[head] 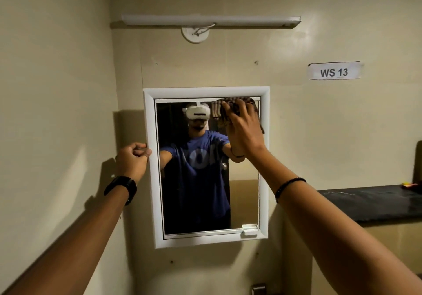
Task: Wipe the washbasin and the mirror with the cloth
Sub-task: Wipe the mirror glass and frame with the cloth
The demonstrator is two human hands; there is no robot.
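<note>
The fingers (230, 109) of the right hand (245, 130) are spread flat and pressed against the one cloth (237, 103) — a dark, striped rag — pinning it to the glass at the upper right corner of the mirror (196, 192), just under the top edge of the frame. The fingers of the left hand (133, 157) are curled together, pinching the left side of the white mirror frame (151, 180) about a third of the way down.

One mirror hangs on the beige wall (57, 89), showing the person's reflection. Both forearms reach up to it; the left wrist carries one black watch (121, 188), the right one thin black bracelet (288, 186). Above the mirror sits one tube light fitting (210, 20); to the upper right, one paper label (334, 71) reads "WS 13". One dark tabletop (374, 201) runs off to the right. The washbasin is not in view.
</note>
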